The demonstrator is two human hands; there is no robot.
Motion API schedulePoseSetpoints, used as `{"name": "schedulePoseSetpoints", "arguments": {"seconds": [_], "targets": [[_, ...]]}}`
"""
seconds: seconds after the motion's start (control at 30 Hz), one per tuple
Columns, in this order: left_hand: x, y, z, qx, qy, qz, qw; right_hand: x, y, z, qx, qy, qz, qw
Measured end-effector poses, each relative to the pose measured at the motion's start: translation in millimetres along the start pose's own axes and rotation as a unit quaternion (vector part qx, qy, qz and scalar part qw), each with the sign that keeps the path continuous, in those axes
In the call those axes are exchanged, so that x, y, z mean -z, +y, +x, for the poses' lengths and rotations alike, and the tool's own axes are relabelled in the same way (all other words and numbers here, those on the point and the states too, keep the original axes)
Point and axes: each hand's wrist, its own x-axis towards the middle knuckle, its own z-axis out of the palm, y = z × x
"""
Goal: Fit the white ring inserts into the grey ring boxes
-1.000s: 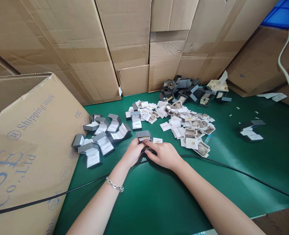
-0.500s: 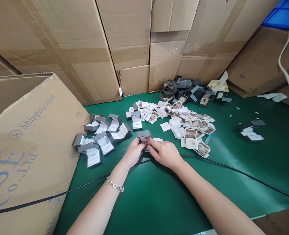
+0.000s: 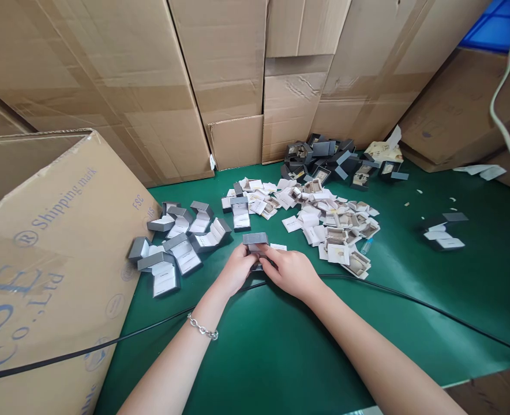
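Left hand (image 3: 236,268) and right hand (image 3: 292,271) pinch the small grey hinged box (image 3: 255,238) at twelve o'clock; it is best to hold it level.

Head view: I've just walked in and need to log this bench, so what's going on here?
One person's left hand and right hand together grip a small grey box, lid raised, at the green table. More open grey boxes lie to its left, a heap of white cards to its right, dark boxes beyond. A black cable crosses under the wrists.
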Motion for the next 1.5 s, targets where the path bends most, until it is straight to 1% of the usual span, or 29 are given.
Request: {"name": "schedulePoseSetpoints", "arguments": {"seconds": [0.17,0.27,0.33,0.43,0.53,0.7,0.97,1.27,1.5], "targets": [[8.8,-11.0,5.8,-0.047,-0.02,0.07,0.996,0.9,-0.2,0.9,0.01,-0.03,0.008,0.999],[13.5,-16.0,8.2,-0.056,-0.028,0.104,0.993,2.9,0.6,1.3,0.013,-0.051,0.018,0.998],[14.5,-17.1,8.5,-0.058,-0.034,0.108,0.992,4.6,0.9,1.3,0.011,-0.063,0.019,0.998],[13.0,-15.1,7.2,-0.059,-0.032,0.09,0.994,5.6,1.1,1.0,0.012,-0.067,0.014,0.998],[9.5,-10.4,4.8,-0.051,-0.026,0.061,0.996,4.2,1.3,0.6,0.018,-0.056,0.009,0.998],[3.2,-2.0,0.0,-0.015,-0.017,0.001,1.0,1.4,1.5,0.6,0.017,-0.051,-0.001,0.999],[-1.4,7.2,-4.8,0.034,0.021,-0.073,0.997,4.8,-1.5,2.0,-0.004,-0.062,0.019,0.998],[-1.3,6.4,-4.6,0.032,0.026,-0.078,0.996,2.7,0.2,2.0,-0.006,-0.075,0.033,0.997],[-0.7,3.7,-3.3,0.023,0.022,-0.04,0.999,2.2,0.7,1.3,-0.004,-0.075,0.044,0.996]]}}
